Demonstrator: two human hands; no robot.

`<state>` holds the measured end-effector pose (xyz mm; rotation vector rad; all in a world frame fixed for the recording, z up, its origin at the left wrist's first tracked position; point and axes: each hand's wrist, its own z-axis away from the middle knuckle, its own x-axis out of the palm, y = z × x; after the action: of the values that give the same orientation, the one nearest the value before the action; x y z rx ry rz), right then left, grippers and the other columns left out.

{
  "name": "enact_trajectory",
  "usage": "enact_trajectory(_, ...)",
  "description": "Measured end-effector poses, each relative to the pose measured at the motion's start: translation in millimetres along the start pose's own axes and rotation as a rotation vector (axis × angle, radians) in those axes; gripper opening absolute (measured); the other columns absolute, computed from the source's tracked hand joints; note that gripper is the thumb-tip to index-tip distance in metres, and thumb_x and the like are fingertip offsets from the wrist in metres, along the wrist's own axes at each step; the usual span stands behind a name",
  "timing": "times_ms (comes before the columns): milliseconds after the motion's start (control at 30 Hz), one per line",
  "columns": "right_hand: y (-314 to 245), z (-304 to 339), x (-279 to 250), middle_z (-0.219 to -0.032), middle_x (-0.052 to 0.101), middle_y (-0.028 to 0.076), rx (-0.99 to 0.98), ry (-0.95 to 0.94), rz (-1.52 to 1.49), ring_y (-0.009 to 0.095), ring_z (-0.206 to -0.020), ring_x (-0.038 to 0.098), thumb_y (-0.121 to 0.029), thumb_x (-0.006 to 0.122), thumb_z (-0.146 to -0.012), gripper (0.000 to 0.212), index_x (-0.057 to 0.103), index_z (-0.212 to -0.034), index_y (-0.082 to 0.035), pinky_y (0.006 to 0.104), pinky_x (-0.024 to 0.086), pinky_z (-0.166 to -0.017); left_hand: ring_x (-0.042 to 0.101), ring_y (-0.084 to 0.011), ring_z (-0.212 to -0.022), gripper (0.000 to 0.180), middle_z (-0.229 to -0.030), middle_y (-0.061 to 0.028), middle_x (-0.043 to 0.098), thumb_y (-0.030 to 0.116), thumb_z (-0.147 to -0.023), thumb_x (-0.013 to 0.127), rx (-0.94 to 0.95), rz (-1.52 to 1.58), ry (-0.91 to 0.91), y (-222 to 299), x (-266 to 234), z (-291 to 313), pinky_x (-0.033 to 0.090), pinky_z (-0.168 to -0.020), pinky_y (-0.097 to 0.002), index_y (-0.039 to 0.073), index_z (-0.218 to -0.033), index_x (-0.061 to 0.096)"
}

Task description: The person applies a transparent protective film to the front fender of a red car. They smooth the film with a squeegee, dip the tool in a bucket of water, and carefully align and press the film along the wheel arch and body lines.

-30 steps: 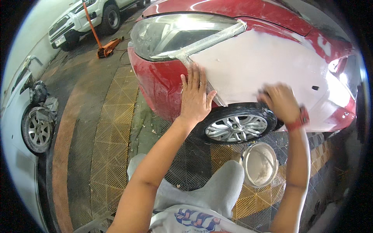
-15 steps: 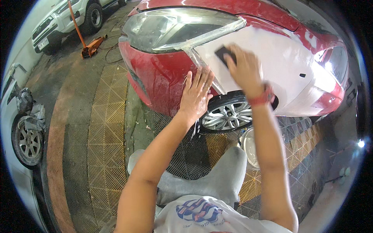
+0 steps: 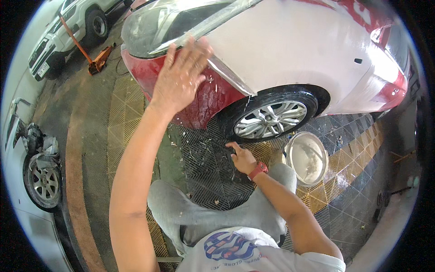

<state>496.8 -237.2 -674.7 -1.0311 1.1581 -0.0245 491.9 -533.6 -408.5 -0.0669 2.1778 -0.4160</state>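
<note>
My left hand (image 3: 182,75), wet and with fingers spread, is open over the red front bumper (image 3: 140,75), just below the headlight (image 3: 174,29). Whether it touches the car I cannot tell. Low in front of the wheel (image 3: 272,119), my right hand (image 3: 244,159) has its fingers curled, with a red watch (image 3: 258,170) on the wrist. A dark sanding block seems to be in it, mostly lost against the dark mat. The pale primed fender (image 3: 290,45) rises above the wheel, and masking tape (image 3: 231,77) runs along its front edge.
A round white bucket (image 3: 307,158) of cloudy water stands right of my knee. Grid floor tiles (image 3: 204,181) lie below. An orange floor jack (image 3: 100,60) and a white vehicle (image 3: 59,36) are at the far left; a loose wheel (image 3: 43,183) leans nearer on that side.
My right hand has come off the fender, down and left to knee height, with the sanding block. My left hand has moved up and left along the bumper. The view has shifted.
</note>
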Motion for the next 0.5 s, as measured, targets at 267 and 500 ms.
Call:
enact_trajectory(267, 49.8, -13.5, 28.9, -0.093, 0.077, 0.013, 0.172, 0.069, -0.623, 0.019, -0.075, 0.072, -0.016, 0.073, -0.099, 0.033, 0.071, -0.129, -0.003, 0.0359, 0.057, -0.071, 0.005, -0.0652, -0.156, 0.099, -0.168, -0.0445, 0.003, 0.060, -0.108, 0.040, -0.300, 0.212, 0.218, 112.1, 72.3, -23.6, 0.009, -0.124, -0.0753, -0.013, -0.164, 0.004)
enact_trajectory(500, 61.1, -15.1, 0.8, -0.099, 0.074, 0.008, 0.439, 0.325, -1.237, 0.012, -0.081, 0.070, 0.002, 0.067, -0.096, 0.050, 0.057, -0.145, 0.008, 0.0224, 0.054, -0.065, 0.015, -0.0570, -0.158, 0.077, -0.174, -0.0286, 0.018, 0.049, -0.107, 0.052, -0.117, 0.244, -0.101, 201.7, 114.0, 21.4, 0.016, -0.123, -0.0752, 0.009, -0.168, 0.028)
